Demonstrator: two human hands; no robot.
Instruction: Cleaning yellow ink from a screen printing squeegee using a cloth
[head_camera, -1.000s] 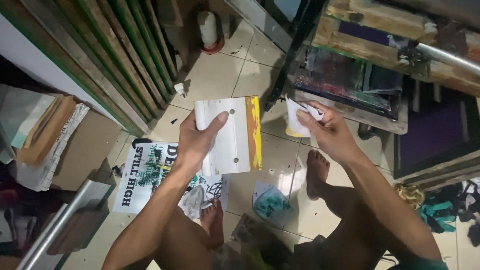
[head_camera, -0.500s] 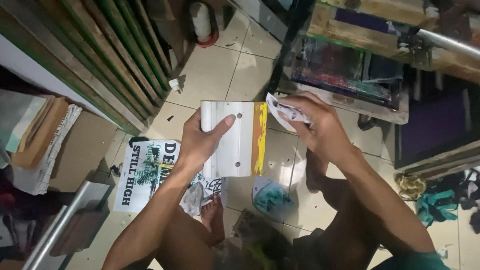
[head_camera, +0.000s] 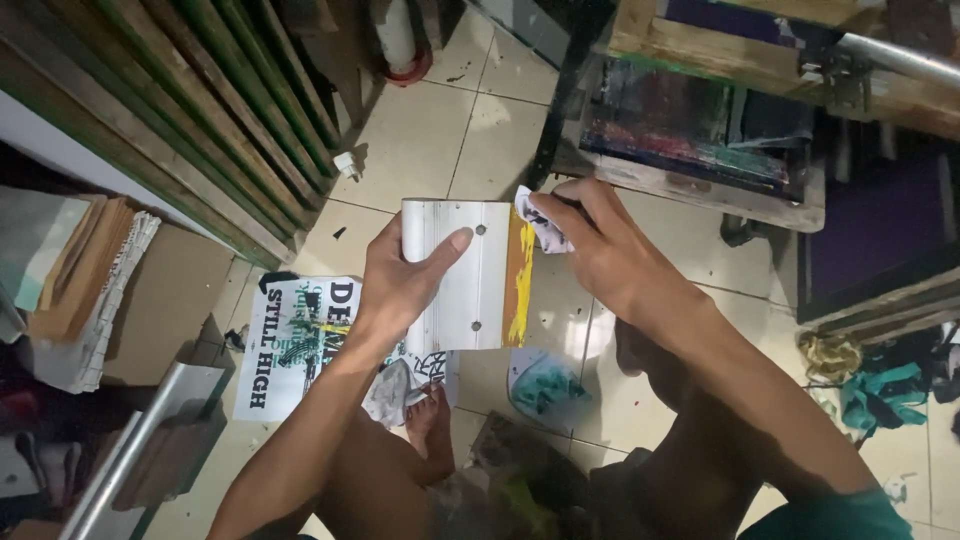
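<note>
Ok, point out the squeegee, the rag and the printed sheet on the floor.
squeegee (head_camera: 462, 275), head view, middle of its metal handle.
rag (head_camera: 545, 228), head view, crumpled part at the right hand's fingertips.
printed sheet (head_camera: 290, 345), head view, its middle.

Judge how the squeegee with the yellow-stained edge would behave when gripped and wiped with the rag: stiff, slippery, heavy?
The squeegee looks rigid: it stays flat in the left hand. Its silvery handle looks smooth, perhaps slippery. The rag in the right hand crumples, so floppy.

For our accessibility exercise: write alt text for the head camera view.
A person's left hand holds a silver squeegee with a yellow-stained blade, while the right hand presses a crumpled rag to its edge, above a tiled floor with printed paper.
</note>
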